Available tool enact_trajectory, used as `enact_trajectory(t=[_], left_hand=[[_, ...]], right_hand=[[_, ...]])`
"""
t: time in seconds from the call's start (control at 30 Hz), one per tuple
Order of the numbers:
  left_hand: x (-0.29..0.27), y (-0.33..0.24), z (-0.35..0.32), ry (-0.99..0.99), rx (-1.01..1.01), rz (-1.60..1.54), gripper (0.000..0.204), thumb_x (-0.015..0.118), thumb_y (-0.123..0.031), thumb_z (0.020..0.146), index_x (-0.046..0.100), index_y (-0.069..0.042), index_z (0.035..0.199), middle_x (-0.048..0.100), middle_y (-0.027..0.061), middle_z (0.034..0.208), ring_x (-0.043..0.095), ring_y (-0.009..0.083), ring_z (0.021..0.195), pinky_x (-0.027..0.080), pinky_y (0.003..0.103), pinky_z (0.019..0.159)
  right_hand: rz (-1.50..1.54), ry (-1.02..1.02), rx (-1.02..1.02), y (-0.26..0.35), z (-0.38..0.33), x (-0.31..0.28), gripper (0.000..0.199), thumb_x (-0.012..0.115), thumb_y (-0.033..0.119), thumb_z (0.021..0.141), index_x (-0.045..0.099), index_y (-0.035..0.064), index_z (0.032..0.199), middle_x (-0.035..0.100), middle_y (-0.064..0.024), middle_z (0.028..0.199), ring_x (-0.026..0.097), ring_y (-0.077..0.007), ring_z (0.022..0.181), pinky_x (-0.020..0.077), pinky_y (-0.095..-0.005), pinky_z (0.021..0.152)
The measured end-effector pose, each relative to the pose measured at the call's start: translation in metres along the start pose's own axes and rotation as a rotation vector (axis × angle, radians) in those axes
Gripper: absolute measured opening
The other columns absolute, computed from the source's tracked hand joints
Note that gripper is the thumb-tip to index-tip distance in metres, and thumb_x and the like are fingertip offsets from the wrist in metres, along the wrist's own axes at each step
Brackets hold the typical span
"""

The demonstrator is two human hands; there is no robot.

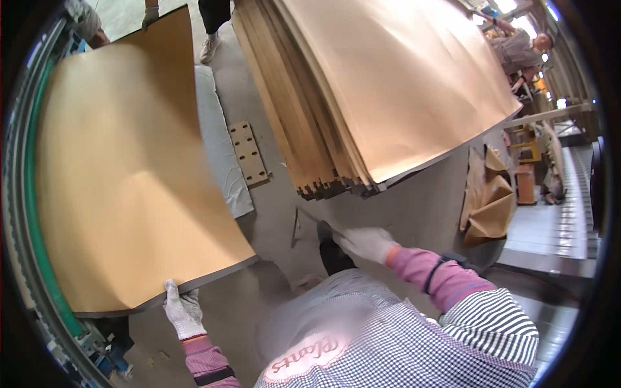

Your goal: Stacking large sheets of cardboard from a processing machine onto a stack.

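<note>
Tan veneer-faced board [129, 174] fills the left half of the frame, lying flat, its grey near edge running along the lower left. Left hand [183, 313], white knit glove, sits at that near edge at lower centre-left, fingers up against the board's rim; touching it, but can't tell if the fingers are curled round it. Right hand [362, 242], also gloved, is at centre frame, fingers loosely closed and blurred; can't tell if it's gripping anything. It sits just below the near corner of the stack of boards [388, 90] that takes up the upper centre and right, many thin layers showing at the stepped edge. Small perforated wooden plate [248, 153] lies on the grey floor [414, 207] between board and stack, beside a white foam sheet [217, 149]. Crumpled brown paper [488, 204] at right. Another person [521, 48] stands at upper right; someone's shoe [209, 46] shows at top centre.
</note>
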State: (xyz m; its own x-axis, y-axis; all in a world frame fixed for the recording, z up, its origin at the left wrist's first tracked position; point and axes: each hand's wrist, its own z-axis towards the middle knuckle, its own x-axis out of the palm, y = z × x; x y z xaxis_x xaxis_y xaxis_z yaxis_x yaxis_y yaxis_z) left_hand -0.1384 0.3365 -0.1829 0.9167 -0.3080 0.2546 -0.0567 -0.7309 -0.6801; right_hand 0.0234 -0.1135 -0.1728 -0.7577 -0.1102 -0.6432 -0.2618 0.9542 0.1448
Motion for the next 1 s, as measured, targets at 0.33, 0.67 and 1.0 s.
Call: enact_trajectory(t=[0.33, 0.67, 1.0], left_hand=[[0.131, -0.012, -0.120, 0.011, 0.070, -0.046, 0.030, 0.065, -0.033, 0.085, 0.059, -0.015, 0.108, 0.063, 0.0013, 0.106, 0.062, 0.0153, 0.091, 0.054, 0.033, 0.076], [0.207, -0.015, -0.207, 0.188, 0.130, -0.114, 0.019, 0.066, -0.022, 0.086, 0.058, -0.012, 0.101, 0.064, 0.0009, 0.093, 0.062, 0.0115, 0.081, 0.055, 0.026, 0.067], [0.249, 0.046, -0.306, 0.557, 0.048, 0.136, 0.030, 0.050, -0.030, 0.095, 0.060, -0.003, 0.103, 0.064, 0.0070, 0.088, 0.062, 0.0163, 0.073, 0.053, 0.029, 0.064]], right_hand=[[-0.145, 0.887, 0.917, -0.407, -0.438, 0.191, 0.047, 0.043, 0.035, 0.093, 0.046, 0.0164, 0.136, 0.041, -0.0053, 0.142, 0.034, -0.0213, 0.134, 0.0271, -0.0394, 0.108], [0.731, -0.315, 0.057, -0.251, -0.211, -0.057, 0.043, 0.058, 0.024, 0.080, 0.059, 0.0085, 0.120, 0.065, -0.0130, 0.110, 0.060, -0.0297, 0.107, 0.0451, -0.0343, 0.094], [1.186, -0.533, -0.911, 0.066, -0.139, -0.157, 0.027, 0.058, 0.026, 0.087, 0.055, 0.0034, 0.103, 0.061, -0.0044, 0.089, 0.058, -0.0132, 0.082, 0.0486, -0.0319, 0.076]])
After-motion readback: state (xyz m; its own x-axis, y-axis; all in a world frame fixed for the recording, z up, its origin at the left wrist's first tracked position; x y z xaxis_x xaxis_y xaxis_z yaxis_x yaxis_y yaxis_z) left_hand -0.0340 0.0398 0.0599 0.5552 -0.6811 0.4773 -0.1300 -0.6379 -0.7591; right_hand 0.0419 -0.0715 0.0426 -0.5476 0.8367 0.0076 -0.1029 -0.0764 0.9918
